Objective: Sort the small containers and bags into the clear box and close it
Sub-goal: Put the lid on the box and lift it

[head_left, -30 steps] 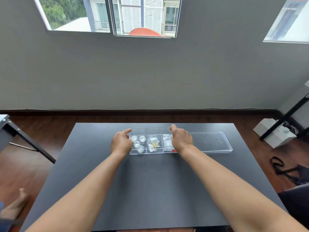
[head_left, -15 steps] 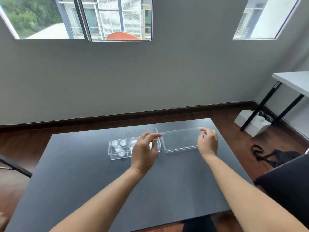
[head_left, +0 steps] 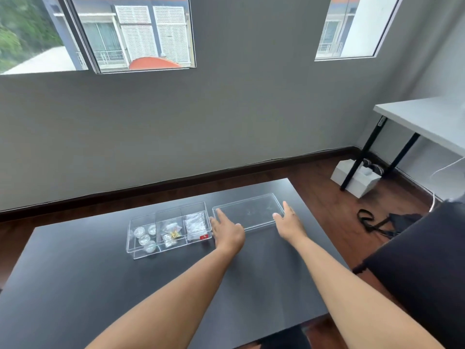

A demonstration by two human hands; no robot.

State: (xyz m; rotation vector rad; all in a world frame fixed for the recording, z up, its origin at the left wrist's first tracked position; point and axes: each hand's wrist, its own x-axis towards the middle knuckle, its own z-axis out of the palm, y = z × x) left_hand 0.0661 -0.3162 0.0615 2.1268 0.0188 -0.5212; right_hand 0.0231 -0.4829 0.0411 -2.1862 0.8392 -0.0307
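Note:
A clear three-compartment box stands on the dark table, without its lid. Its left compartment holds several small round containers, the middle one small bags with something yellow, the right one a white bag. The clear lid lies flat to the right of the box. My left hand rests at the lid's near left corner, fingers spread. My right hand is at the lid's near right corner, fingers apart. Neither hand holds anything that I can see.
The table's right edge runs close past the lid. A black chair back stands at the right. On the floor lie a black strap and a white box under a white side table.
Both hands left the box and moved right to the lid; they now sit at its two near corners. The view swung to the right.

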